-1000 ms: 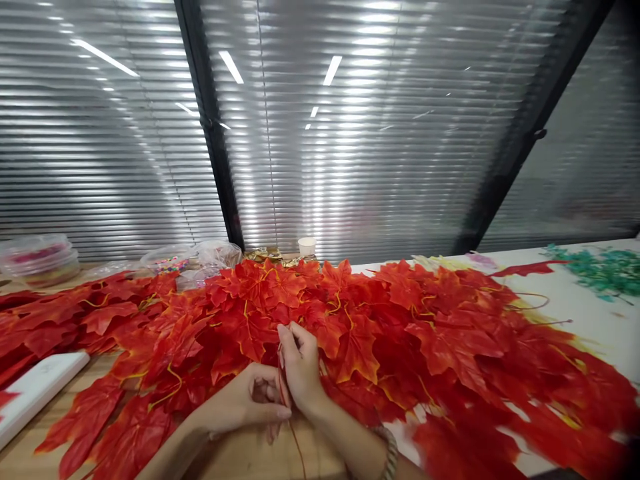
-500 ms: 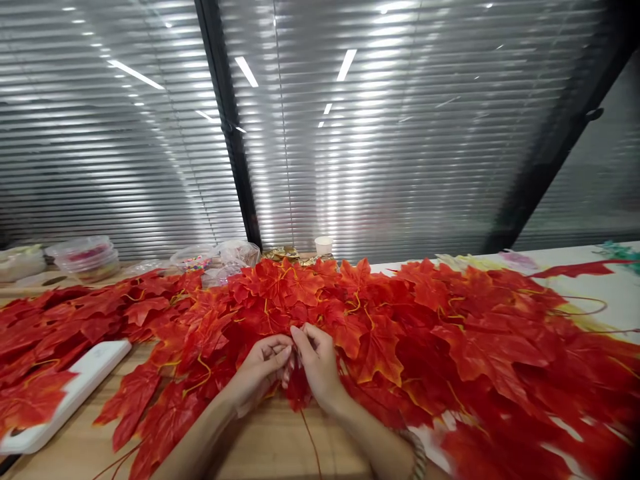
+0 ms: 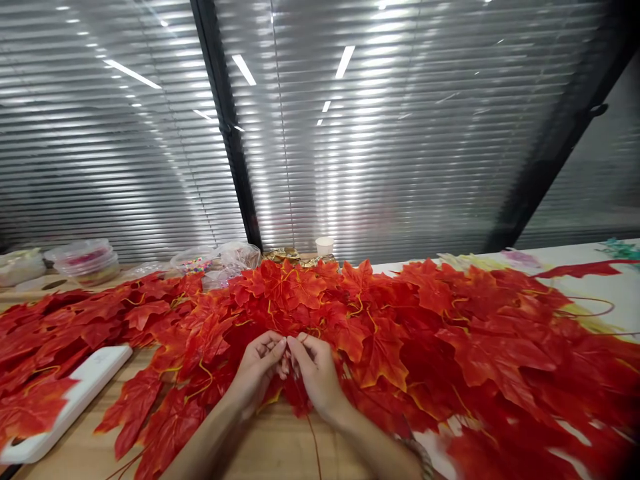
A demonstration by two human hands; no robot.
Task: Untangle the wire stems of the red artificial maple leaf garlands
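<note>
In the middle of the view my left hand [image 3: 260,369] and my right hand [image 3: 315,373] meet, thumbs and forefingers pinched together at nearly the same spot. What the fingertips hold is too small and too hidden to make out. A thin brown-red cord [image 3: 315,440] hangs from under my hands and runs down toward me over the wood. Below the fingers hangs a dark red artificial maple leaf [image 3: 299,398]. Around and behind both hands lies a thick heap of red artificial maple leaves [image 3: 380,340] with yellow edges and stems.
A white power bank-like slab [image 3: 95,380] lies at left, partly under leaves. Clear plastic tubs [image 3: 83,260], a bag [image 3: 240,255] and a white paper cup [image 3: 325,246] stand at the back, before the blinds [image 3: 400,133]. The wooden table top [image 3: 270,447] shows in front.
My right hand's fingers have come down slightly, and both thumbs now meet at one point. The leaves look almost the same; the view has shifted a little.
</note>
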